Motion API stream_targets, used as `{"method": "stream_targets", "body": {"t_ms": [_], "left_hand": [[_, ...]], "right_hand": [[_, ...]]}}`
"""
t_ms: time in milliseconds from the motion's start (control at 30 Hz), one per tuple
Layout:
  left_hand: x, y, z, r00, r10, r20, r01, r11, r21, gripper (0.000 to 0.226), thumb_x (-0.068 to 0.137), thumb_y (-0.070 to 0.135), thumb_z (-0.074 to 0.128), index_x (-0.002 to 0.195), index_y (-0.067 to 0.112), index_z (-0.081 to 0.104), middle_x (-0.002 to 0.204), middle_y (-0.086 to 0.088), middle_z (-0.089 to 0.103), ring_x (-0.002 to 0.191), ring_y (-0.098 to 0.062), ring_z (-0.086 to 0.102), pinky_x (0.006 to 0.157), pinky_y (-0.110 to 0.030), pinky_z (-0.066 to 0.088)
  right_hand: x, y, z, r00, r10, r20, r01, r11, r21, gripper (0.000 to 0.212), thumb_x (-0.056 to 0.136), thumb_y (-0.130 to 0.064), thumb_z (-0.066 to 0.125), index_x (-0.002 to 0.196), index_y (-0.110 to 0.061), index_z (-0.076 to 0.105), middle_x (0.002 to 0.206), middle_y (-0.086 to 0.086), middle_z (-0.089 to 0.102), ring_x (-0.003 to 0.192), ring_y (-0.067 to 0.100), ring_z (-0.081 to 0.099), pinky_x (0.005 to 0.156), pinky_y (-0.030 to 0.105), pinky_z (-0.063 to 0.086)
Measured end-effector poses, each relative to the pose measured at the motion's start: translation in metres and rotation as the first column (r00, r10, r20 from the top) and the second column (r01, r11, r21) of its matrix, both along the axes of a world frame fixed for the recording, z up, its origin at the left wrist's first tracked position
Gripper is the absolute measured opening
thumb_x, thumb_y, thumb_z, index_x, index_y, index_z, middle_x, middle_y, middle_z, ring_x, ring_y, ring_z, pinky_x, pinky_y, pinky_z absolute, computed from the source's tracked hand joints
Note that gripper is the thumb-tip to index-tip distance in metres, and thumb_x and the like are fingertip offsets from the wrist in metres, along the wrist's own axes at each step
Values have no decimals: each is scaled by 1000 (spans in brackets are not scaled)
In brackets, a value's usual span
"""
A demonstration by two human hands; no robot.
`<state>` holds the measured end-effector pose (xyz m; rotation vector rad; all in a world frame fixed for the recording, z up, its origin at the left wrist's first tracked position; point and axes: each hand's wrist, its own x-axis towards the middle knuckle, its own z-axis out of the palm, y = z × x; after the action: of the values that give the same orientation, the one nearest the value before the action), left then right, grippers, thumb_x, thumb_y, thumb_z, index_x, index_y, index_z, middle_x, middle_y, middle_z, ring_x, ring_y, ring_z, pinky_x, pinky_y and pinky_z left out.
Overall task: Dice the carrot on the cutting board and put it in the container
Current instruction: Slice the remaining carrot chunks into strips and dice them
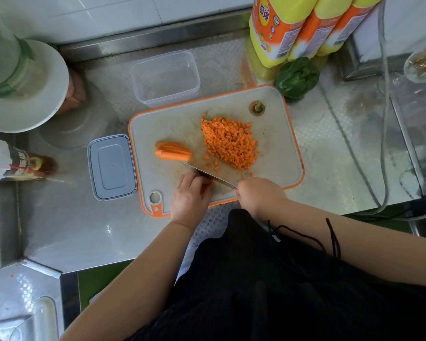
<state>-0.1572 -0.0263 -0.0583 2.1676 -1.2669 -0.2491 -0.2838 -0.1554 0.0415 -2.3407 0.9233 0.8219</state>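
1. A steel surface (71,242) carries the cutting board (288,153) and an empty container (165,78).
2. Left hand (190,195) fingers curl over carrot sticks (205,187); right hand (258,195) grips the knife (207,174).
3. Firm, light diced carrot (230,141) would scatter; scoop it.

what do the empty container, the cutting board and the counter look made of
Empty container: clear plastic, since the counter shows through its walls. Cutting board: probably plastic, matte pale face with an orange rim. Counter: likely stainless steel, grey, shiny, with an embossed pattern.
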Motion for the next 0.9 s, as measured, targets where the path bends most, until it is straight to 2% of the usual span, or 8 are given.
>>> {"method": "stream_targets", "body": {"t_ms": [100, 200, 333, 500, 667, 800, 900], "left_hand": [[-1, -1, -1, 1000, -2, -15, 2, 1000, -6, 22, 90, 25, 60, 86, 6, 69, 94, -6, 63, 89, -24, 56, 72, -35, 50], [-2, -1, 1, 1000, -8, 27, 8, 1000, -11, 21, 92, 24, 59, 86, 6, 69, 91, -8, 62, 86, -26, 56, 69, -38, 51], [-4, 1, 7, 995, -9, 101, 12, 1000, -21, 19, 93, 23, 59, 87, 6, 68, 93, -8, 62, 87, -26, 52, 72, -38, 51], [-4, 4, 10, 989, -31, 146, 32, 999, -7, 17, 87, 19, 58, 82, 5, 66, 90, -11, 60, 84, -29, 52, 73, -39, 48], [-4, 7, 5, 999, 12, 52, -13, 1000, 24, 22, 88, 25, 56, 84, 7, 67, 91, -7, 61, 85, -25, 52, 70, -37, 49], [-3, 7, 0, 999, 32, 4, -32, 999, -11, 23, 89, 26, 58, 86, 6, 69, 94, -7, 62, 88, -22, 52, 75, -33, 48], [-4, 7, -2, 999, 35, 0, -35, 999, -32, 23, 90, 25, 59, 87, 5, 69, 95, -8, 63, 89, -22, 52, 77, -32, 47]], "right_hand": [[6, -3, -1, 997, 23, 70, -25, 999, 28, 36, 104, -33, 31, 98, -6, 55, 77, 4, 50, 70, 23, 51, 62, 33, 40], [9, -12, -7, 996, -15, 89, 10, 998, 58, 36, 103, -38, 34, 86, -11, 52, 68, 2, 48, 62, 19, 50, 53, 30, 36], [4, -15, -5, 993, -31, 117, 29, 999, 16, 38, 102, -42, 34, 82, -12, 47, 66, 1, 47, 64, 23, 53, 56, 33, 40], [1, -4, 6, 992, 15, 123, -15, 1000, -5, 33, 103, -38, 33, 93, -12, 52, 73, 1, 47, 69, 23, 50, 60, 32, 39], [7, 1, 11, 999, 27, 37, -28, 999, 22, 33, 103, -31, 35, 97, -8, 57, 79, 5, 56, 76, 25, 59, 67, 35, 48], [18, 4, 2, 999, 30, -42, -29, 999, 23, 17, 97, -15, 45, 94, -8, 61, 70, 1, 51, 69, 23, 55, 59, 32, 42], [21, 7, -8, 1000, 8, -14, -8, 999, 38, 14, 95, -12, 46, 95, -8, 59, 71, 2, 50, 70, 23, 56, 60, 34, 45]]}}
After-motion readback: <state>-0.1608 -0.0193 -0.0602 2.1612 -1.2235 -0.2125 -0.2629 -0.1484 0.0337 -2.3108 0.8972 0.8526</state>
